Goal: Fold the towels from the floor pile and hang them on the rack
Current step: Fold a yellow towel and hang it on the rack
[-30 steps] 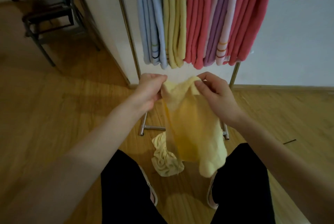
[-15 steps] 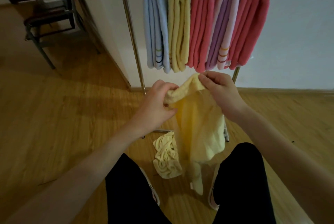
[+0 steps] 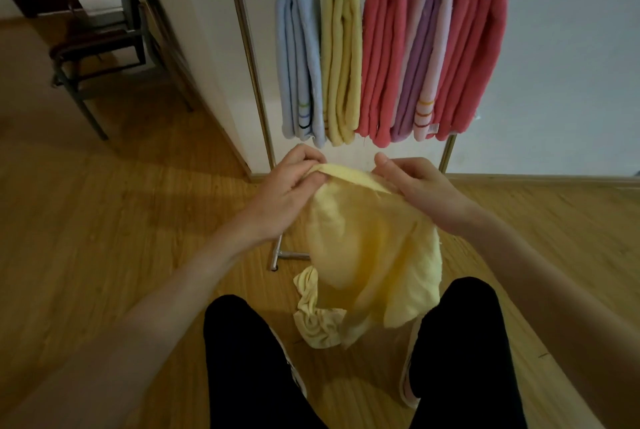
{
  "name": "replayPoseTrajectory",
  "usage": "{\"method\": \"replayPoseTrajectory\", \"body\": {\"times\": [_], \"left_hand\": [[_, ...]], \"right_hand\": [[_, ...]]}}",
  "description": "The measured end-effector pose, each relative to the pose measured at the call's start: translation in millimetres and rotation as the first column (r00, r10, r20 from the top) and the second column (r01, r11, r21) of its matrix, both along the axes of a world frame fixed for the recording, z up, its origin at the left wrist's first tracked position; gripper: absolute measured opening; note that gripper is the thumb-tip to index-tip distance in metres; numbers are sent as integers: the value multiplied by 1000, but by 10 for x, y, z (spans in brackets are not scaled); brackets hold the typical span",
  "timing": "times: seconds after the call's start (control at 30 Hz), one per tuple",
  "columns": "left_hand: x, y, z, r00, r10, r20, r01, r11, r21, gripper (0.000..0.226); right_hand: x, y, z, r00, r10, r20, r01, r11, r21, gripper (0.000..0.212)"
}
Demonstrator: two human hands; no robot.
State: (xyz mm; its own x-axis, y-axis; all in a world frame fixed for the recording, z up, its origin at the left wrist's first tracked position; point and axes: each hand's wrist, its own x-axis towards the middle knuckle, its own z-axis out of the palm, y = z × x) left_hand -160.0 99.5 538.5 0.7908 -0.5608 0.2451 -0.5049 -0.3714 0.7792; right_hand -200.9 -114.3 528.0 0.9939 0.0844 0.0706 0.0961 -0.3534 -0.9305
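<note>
Beyond both hands, the metal floor rack (image 3: 254,82) already carries five folded towels (image 3: 382,50). The soft yellow towel (image 3: 374,255) in hand hangs unfolded, its top edge pinched between the left hand (image 3: 289,191) and right hand (image 3: 420,187). Below them a crumpled yellow towel (image 3: 313,319) waits on the floor.

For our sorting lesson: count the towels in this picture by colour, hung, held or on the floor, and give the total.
Blue towel: 1
Yellow: 3, namely hung yellow towel, held yellow towel, crumpled yellow towel on the floor
Coral: 2, namely left coral towel, right coral towel
Pink-and-purple towel: 1
Total: 7
</note>
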Motion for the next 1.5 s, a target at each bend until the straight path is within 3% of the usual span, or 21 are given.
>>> {"method": "replayPoseTrajectory", "body": {"times": [0.07,0.17,0.37,0.47,0.63,0.7,0.9,1.0,1.13,1.27,1.4,1.5], "left_hand": [[-1,16,39,970,24,-241,-65,985,-161,27],[34,26,81,915,79,-396,-224,915,-335,27],[106,29,132,843,189,-503,-456,748,-482,28],[117,28,128,775,233,-587,-575,645,-503,27],[167,132,165,749,300,-590,-633,584,-507,27],[191,187,179,760,328,-561,-626,602,-496,27],[208,405,84,851,388,-353,-450,886,-112,23],[129,471,32,888,336,-313,-377,923,-79,24],[65,515,104,909,252,-333,-308,942,-129,27],[-18,534,218,946,75,-314,-63,997,50,23],[-111,448,273,935,-101,-339,216,922,321,21],[-171,326,184,925,-209,-318,361,743,563,32]], "right_hand": [[-52,-23,-1,998,64,23,-63,997,-35,70],[-86,-89,-18,996,68,54,-65,996,-59,33],[-191,-308,-301,996,-60,72,66,994,-88,16],[-234,-398,-498,992,-108,65,115,985,-130,21],[-300,-504,-706,983,-172,64,180,973,-145,32],[-296,-513,-734,976,-215,43,218,970,-104,31],[-160,-513,-727,885,-464,-39,466,880,90,34],[-72,-504,-716,852,-509,-123,523,840,146,40],[6,-451,-716,793,-562,-236,602,783,157,25],[12,-367,-699,789,-554,-266,601,786,144,24],[-18,-279,-643,813,-514,-272,557,823,108,25],[-27,-239,-600,853,-456,-254,487,870,77,29]]}}
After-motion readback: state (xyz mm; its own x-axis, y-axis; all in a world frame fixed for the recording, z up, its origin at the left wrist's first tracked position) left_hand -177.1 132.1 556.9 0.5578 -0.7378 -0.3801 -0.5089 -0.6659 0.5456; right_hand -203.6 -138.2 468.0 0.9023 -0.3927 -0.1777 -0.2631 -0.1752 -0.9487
